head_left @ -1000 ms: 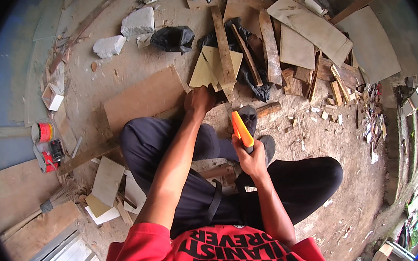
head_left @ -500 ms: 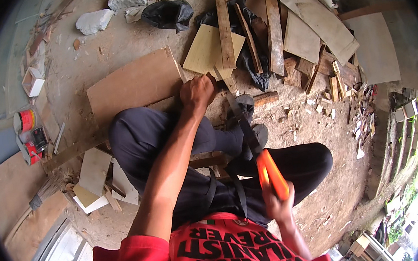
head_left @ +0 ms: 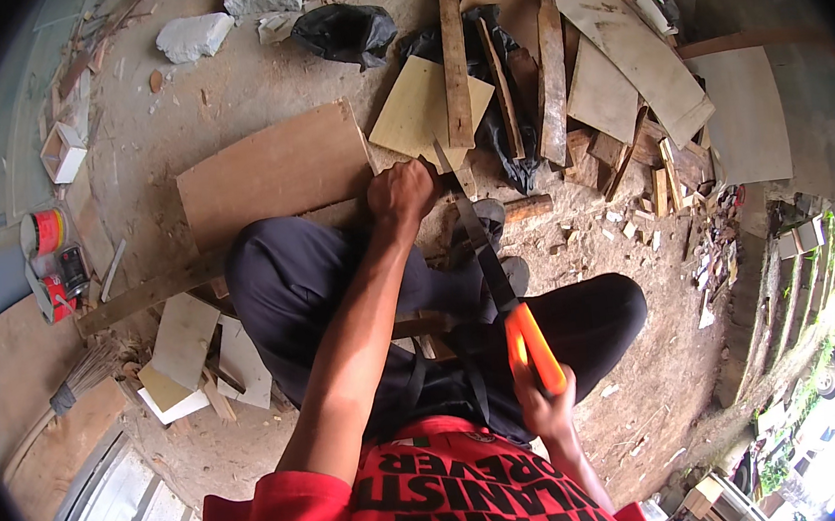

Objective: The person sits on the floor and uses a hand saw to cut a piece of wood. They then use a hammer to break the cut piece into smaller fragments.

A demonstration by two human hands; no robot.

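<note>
My right hand (head_left: 549, 404) is wrapped round the orange handle of a handsaw (head_left: 482, 244). The dark blade slants up and away to the left, its tip near the thin yellowish board. My left hand (head_left: 403, 194) is closed in a fist just left of the blade's far part, over a long wooden strip (head_left: 154, 293). That strip runs from the left, passes behind my bent leg, and is largely hidden near the fist. A broad brown plywood sheet (head_left: 273, 172) lies beside my left hand. Where the blade touches the wood cannot be made out clearly.
A yellowish board (head_left: 423, 109) and a narrow plank (head_left: 453, 56) lie ahead, with a black plastic bag (head_left: 345, 34) near pale blocks (head_left: 193, 38). Large panels (head_left: 634, 59) and wood scraps are heaped at the right. Red cans (head_left: 50, 231) stand at the left.
My right hand and the saw have drawn slightly back toward my body and left. The left fist keeps its place on the wood; the whole view has shifted a little.
</note>
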